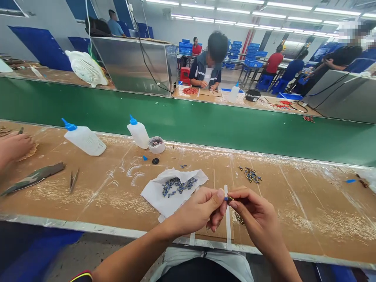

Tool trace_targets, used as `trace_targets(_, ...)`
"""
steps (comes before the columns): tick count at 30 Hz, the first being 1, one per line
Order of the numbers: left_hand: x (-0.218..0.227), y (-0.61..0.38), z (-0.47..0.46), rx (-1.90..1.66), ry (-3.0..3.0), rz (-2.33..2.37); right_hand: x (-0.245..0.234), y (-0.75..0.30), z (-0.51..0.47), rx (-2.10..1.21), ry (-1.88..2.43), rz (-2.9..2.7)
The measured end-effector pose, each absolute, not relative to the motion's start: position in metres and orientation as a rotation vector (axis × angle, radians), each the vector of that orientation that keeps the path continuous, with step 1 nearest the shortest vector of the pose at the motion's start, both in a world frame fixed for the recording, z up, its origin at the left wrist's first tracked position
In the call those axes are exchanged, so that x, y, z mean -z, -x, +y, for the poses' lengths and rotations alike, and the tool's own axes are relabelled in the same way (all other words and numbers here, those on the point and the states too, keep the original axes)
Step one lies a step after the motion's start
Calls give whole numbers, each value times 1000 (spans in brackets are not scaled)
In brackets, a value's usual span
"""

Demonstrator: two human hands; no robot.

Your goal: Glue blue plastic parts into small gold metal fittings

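My left hand [210, 207] and my right hand [254, 209] meet above the workbench, fingers pinched at either end of one small blue and dark part [228, 199]. Its exact kind is too small to make out. Left of my hands, a white cloth [154, 194] carries a heap of small blue parts [176, 186]. Beyond my right hand lies a loose pile of blue and yellowish parts [252, 175]. Partly hidden beneath that hand is a cluster of small brassy pieces [239, 218].
Two squeeze bottles [85, 140] with blue tips, a tape roll [156, 145] and a black cap [155, 161] stand or lie behind the cloth. Tweezers [73, 181] lie left. A co-worker's hand [17, 145] is at far left. A green belt [188, 121] runs behind; another person sits across.
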State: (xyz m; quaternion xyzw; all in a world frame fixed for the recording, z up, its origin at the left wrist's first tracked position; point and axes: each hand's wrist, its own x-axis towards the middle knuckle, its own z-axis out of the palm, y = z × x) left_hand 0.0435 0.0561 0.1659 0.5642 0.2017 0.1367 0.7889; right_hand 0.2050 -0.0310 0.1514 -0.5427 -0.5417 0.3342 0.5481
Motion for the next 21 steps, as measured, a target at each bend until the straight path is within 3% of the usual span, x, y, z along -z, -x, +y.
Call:
trace_targets(7,-173,-48,64,-439,-2013,460,-146,-197,-40,-768,1325,-979)
trace_targets(21,-155,-61,76,-500,-2222,393,-149,-214,-24,-744,1324,-1317)
